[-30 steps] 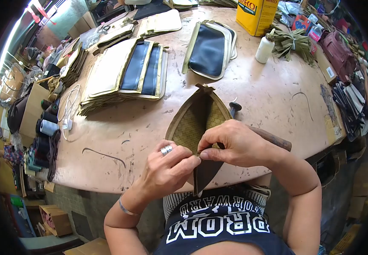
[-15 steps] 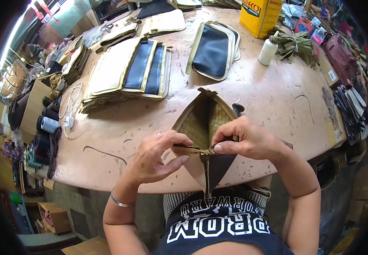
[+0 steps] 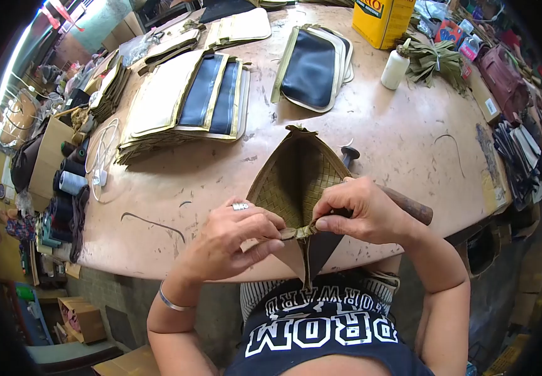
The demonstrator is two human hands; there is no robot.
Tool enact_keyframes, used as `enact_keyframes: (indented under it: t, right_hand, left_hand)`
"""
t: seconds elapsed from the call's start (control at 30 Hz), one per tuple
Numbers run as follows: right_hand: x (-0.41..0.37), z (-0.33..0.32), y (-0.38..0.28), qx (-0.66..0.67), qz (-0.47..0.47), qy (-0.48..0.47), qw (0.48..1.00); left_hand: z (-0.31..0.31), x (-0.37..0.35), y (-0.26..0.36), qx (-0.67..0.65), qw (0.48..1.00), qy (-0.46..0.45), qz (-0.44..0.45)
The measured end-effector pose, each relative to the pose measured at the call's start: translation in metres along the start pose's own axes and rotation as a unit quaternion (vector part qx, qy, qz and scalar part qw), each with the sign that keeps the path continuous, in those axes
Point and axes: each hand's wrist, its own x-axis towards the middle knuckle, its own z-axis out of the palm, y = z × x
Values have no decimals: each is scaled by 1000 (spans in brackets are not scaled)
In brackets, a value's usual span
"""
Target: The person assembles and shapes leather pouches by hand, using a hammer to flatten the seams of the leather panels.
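Head view: off the table's left edge, thread spools (image 3: 69, 182) sit in a box. On the table (image 3: 409, 138), toward its far left, lies a stack of tan and navy panels (image 3: 183, 103). At the near edge the left hand (image 3: 236, 237) pinches the near rim of a woven pouch (image 3: 290, 178), thumb and fingers closed narrowly on it. The pouch gapes open, with its pointed end towards the table's middle and a dark flap hanging over the near edge. The right hand (image 3: 362, 213) pinches the same rim, just beside the left fingertips. A wooden-handled tool (image 3: 412, 208) lies beside it. A white bottle (image 3: 394, 66) stands far right.
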Motion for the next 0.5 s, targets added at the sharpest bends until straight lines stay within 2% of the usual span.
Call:
enact_keyframes:
  t: [0.2,0.4,0.5]
  right_hand:
    - [-2,5,1,-54,-63,11,996]
    - [-3,7,0,-56,-70,15,996]
    - [-3,7,0,-64,-76,20,995]
  left_hand:
    - [-5,6,1,-95,984,-71,-136]
    - [-2,12,9,-93,975,-55,-192]
    - [0,10,4,-57,980,-100,-161]
